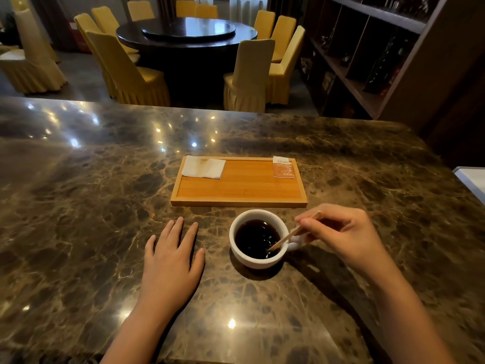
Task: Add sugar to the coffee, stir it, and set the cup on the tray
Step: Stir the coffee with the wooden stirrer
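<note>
A white cup (252, 260) of black coffee stands on the marble counter, just in front of the wooden tray (238, 200). My right hand (343, 235) pinches a thin wooden stir stick (284, 239) whose lower end dips into the coffee at the cup's right side. My left hand (172, 261) lies flat on the counter to the left of the cup, fingers spread, holding nothing. On the tray's far right corner rests an orange sugar packet (283, 168). A folded white napkin (203, 167) lies on its far left corner.
The brown marble counter (91, 206) stretches wide on all sides of the tray. A white object's edge (472, 182) shows at the far right. Beyond the counter are yellow-covered chairs (249, 74), a dark round table (186, 32) and dark shelving (367, 48).
</note>
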{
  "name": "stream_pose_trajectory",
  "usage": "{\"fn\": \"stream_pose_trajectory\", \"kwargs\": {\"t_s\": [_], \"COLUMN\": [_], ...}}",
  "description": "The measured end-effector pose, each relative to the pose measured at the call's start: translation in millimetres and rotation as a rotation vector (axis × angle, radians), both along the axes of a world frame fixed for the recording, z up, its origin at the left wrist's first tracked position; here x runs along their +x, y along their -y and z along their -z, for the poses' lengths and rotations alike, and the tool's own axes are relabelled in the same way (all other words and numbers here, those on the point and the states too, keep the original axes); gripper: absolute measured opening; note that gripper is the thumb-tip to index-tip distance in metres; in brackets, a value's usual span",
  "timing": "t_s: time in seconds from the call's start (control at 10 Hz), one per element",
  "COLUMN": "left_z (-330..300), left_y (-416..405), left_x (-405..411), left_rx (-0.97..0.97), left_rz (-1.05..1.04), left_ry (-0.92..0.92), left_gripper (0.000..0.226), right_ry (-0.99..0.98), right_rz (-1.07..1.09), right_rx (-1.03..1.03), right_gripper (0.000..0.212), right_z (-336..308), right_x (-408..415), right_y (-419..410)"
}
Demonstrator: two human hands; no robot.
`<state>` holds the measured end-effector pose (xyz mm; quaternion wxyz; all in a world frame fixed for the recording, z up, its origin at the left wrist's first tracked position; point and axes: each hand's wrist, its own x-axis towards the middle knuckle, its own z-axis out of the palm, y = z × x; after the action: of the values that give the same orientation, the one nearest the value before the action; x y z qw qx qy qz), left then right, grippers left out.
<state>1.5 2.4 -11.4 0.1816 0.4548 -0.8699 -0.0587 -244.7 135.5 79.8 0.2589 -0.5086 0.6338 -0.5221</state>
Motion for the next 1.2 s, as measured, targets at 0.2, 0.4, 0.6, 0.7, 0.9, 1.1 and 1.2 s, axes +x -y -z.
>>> {"fn": "stream_pose_trajectory", "kwargs": {"t_s": [0.2, 0.4, 0.6, 0.7, 0.9, 1.1, 1.2], "left_z": [1, 1, 1, 1, 2, 2, 2], "left_y": [0, 0, 0, 1, 0, 1, 1], "left_x": [0, 0, -1, -1, -1, -1, -1], "left_rx": [-0.001, 0.0, 0.001, 0.0, -0.007, -0.013, -0.01], "left_rz": [0.0, -0.003, -0.006, -0.004, -0.008, -0.01, -0.013], "left_ry": [0.007, 0.0, 0.005, 0.003, 0.005, 0.014, 0.012], "left_gripper": [0.058, 0.057, 0.058, 0.058, 0.057, 0.057, 0.057], "right_ry": [0.172, -0.075, -0.118, -0.031, 0.199, 0.02, -0.218], "right_rz": [0.059, 0.17, 0.191, 0.149, 0.092, 0.177, 0.225], "right_rx": [-0.111, -0.192, -0.11, -0.093, -0.126, -0.195, -0.237], "right_gripper": [0.016, 0.014, 0.013, 0.012, 0.015, 0.018, 0.018], "right_z": [19, 18, 12, 11, 17, 23, 20], "right_x": [28, 26, 18, 20, 37, 40, 31], "right_y": [5, 9, -10, -14, -4, 8, 3]}}
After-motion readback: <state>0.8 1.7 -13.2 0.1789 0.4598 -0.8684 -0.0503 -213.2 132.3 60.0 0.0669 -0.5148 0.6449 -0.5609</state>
